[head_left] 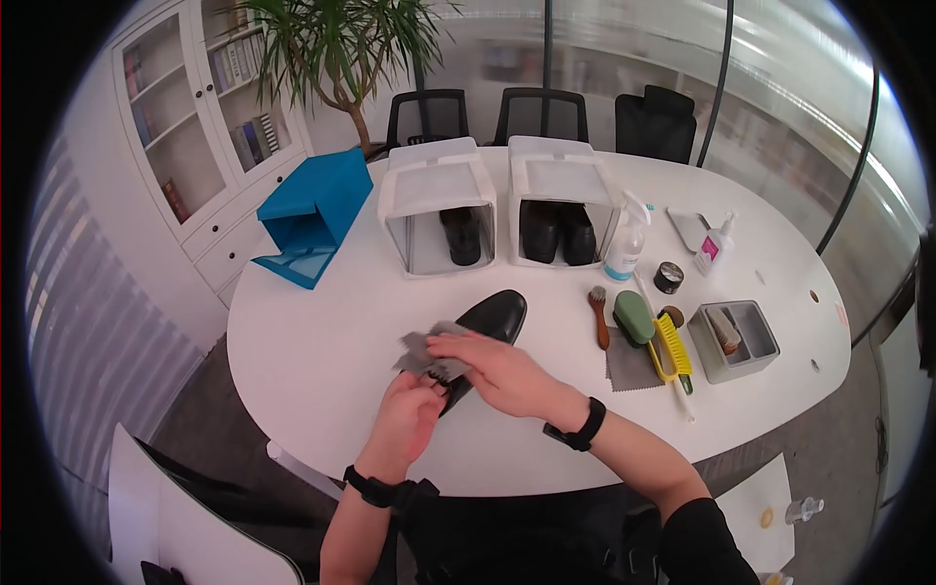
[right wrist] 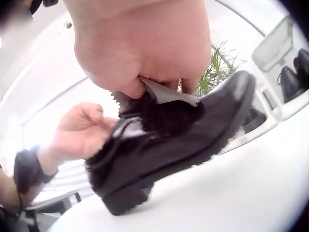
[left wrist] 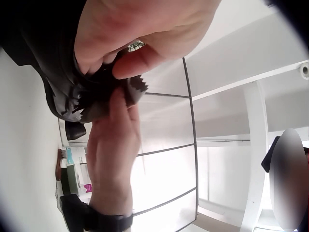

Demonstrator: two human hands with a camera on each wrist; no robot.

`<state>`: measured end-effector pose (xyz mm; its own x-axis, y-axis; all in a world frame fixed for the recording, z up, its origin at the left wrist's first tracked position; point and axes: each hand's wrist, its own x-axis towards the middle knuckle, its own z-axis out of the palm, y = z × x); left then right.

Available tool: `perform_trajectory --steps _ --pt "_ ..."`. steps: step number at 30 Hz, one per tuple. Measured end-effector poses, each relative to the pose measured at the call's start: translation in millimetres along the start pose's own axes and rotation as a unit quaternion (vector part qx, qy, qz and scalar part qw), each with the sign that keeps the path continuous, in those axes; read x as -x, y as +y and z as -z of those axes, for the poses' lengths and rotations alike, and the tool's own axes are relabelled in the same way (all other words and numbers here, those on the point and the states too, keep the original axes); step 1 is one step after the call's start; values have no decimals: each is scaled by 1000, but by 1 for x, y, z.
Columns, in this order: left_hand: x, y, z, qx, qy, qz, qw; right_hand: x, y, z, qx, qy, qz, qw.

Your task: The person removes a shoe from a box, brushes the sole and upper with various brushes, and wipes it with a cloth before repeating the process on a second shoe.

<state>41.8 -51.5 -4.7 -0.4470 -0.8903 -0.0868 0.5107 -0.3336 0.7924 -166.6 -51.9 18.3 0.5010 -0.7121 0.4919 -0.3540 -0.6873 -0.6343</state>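
A glossy black leather shoe [head_left: 498,314] is over the white table in front of the person, its toe pointing away; in the right wrist view the shoe [right wrist: 193,137] tilts with its toe raised. At the heel end, the left hand [head_left: 405,421] grips the shoe by its collar, fingers tucked into the opening in the left wrist view. The right hand [head_left: 509,376] holds a grey cloth [head_left: 417,351] with zigzag edges against the upper, near the laces. Part of the cloth [right wrist: 169,94] shows beneath that palm in the right wrist view.
Behind stand two white shoe boxes [head_left: 437,156] with black shoes inside and a blue box [head_left: 336,200]. To the right are a spray bottle [head_left: 626,244], a round tin [head_left: 669,278], a wooden-handled brush [head_left: 599,322], a green brush [head_left: 634,317], a yellow brush [head_left: 671,346] and a grey bin [head_left: 736,366].
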Motion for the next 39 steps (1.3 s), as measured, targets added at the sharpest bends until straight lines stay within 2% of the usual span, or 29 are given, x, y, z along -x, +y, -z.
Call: perform_trajectory --steps 1,2,4,6,8,9,10,12,14,16,18,20,21,23,24,26,28,30,32,33,34,35,36,38,39 --pt "0 -1 2 37 -33 -9 999 5 4 8 79 25 -9 997" --pt "3 1 -5 37 -33 -9 999 12 9 14 154 51 -20 987" --pt "9 7 -28 84 -31 -26 996 20 32 25 199 73 -21 977" --pt "8 2 -30 89 -33 -24 995 25 40 32 281 145 -78 945" --pt "6 -4 -28 91 -38 -22 995 31 41 26 241 160 -105 951" --pt "5 -8 -22 109 -45 -26 993 33 33 17 177 144 -100 969" --pt "4 -12 -17 126 -51 -29 990 34 22 6 111 127 -94 981" --pt "4 -22 -5 146 -50 -34 987 33 -13 -19 68 122 -73 987" --pt "7 -23 -9 164 -50 -34 985 31 -27 -24 91 119 -66 987" --pt "21 -10 -24 191 -3 -47 980 31 -27 -23 148 85 41 984" --pt "28 -10 -23 199 3 -46 979 32 -25 -21 161 89 65 981" --pt "35 -7 -27 228 3 -48 973 35 -21 -17 172 32 125 977" --pt "38 -4 -34 230 3 -51 972 37 -17 -13 173 28 128 976" --pt "44 3 -49 239 76 -55 967 39 -11 -8 174 19 167 970" --pt "43 2 -41 239 77 -56 966 38 -10 -3 173 18 169 970" --pt "39 -4 -20 298 -69 -39 951 32 -6 11 215 55 132 966" --pt "41 -8 -25 297 -62 -48 952 23 -1 30 228 80 123 963" --pt "42 -13 -30 294 -58 -55 952 16 9 47 274 92 74 954" --pt "40 -20 -32 136 -58 -121 982 12 9 56 296 102 75 947" --pt "40 -23 -38 137 -59 -121 981 12 7 59 267 128 47 954" --pt "41 -25 -44 63 -21 -154 986 11 4 62 237 152 20 959" --pt "41 -26 -48 -9 19 -186 982 9 -10 70 174 220 -7 960" --pt "42 -27 -45 -6 24 -189 982 8 -16 75 173 215 -5 961" --pt "46 -27 -37 -125 -29 -191 973 8 -22 81 252 352 -38 901" --pt "48 -28 -34 -127 -26 -190 973 10 -26 81 269 359 -46 893"
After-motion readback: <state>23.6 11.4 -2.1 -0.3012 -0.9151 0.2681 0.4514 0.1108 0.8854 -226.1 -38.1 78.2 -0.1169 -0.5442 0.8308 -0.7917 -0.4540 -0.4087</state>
